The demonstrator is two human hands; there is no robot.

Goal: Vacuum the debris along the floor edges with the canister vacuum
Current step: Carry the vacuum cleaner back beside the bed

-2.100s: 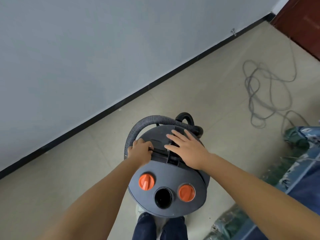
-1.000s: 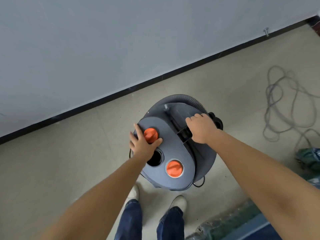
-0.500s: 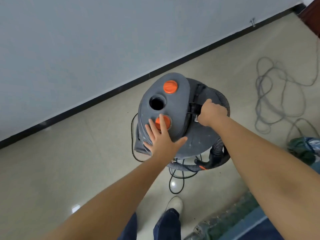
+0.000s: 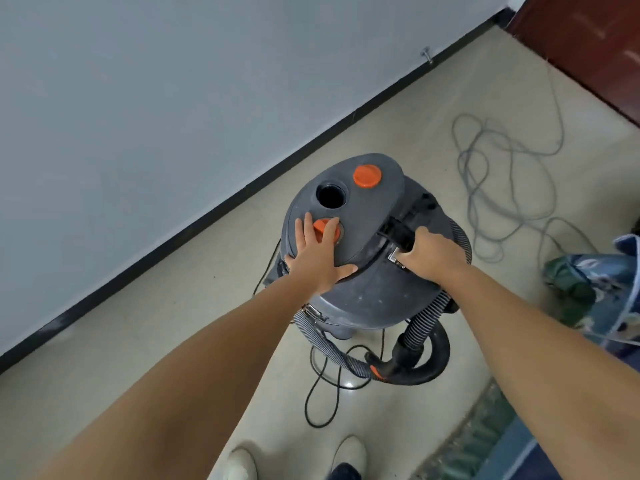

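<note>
A pale tiled floor (image 4: 145, 348) runs up to a black skirting strip (image 4: 214, 216) under a grey-blue wall (image 4: 138, 81), with a dark red door (image 4: 588, 46) at the far right corner. From my seat I see the canister vacuum (image 4: 367, 292) standing on the floor close to that edge, its dark grey lid carrying two orange caps (image 4: 367, 175) and an open round port (image 4: 331, 196). My left hand (image 4: 317, 259) lies flat on the lid, fingers (image 4: 306, 226) straight and spread, reaching onto the nearer orange cap. My right hand (image 4: 427, 252) has its fingers curled round the black carry handle (image 4: 398, 233). The ribbed hose (image 4: 329, 349) loops round the base to a black curved wand end (image 4: 426, 367). A thin black cord (image 4: 317, 400) trails toward my white shoes (image 4: 348, 452). A grey cable (image 4: 498, 174) lies tangled farther off, beside patterned fabric (image 4: 588, 285).
</note>
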